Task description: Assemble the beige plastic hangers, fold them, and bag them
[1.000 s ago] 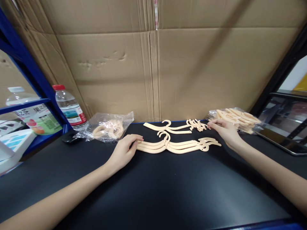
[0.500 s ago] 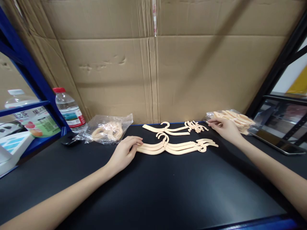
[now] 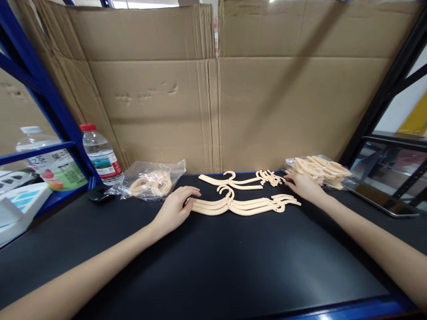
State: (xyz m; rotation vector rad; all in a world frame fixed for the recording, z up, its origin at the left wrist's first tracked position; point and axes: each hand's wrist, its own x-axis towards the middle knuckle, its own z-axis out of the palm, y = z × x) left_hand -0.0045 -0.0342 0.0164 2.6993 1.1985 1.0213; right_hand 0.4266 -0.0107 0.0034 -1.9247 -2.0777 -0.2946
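Note:
My left hand rests at the left ends of a row of cream plastic hanger pieces, its fingers curved and the thumb apart. These pieces lie side by side with their hooks pointing away from me. Smaller curved pieces lie at the row's right end. Behind are another hooked hanger piece and a loose arm piece. My right hand is beside a cluster of small cream hooks. Its fingertips are at the cluster's right edge, loosely bent and slightly apart; whether they touch a hook is unclear.
A clear bag of cream parts lies on the left, another bag behind my right hand. A red-capped water bottle stands by the blue shelf frame. A flat dark device lies right. Cardboard walls the back.
The view has tilted up slightly. My right hand has moved a little left, closer to the small hooks. My left hand stays by the hanger ends.

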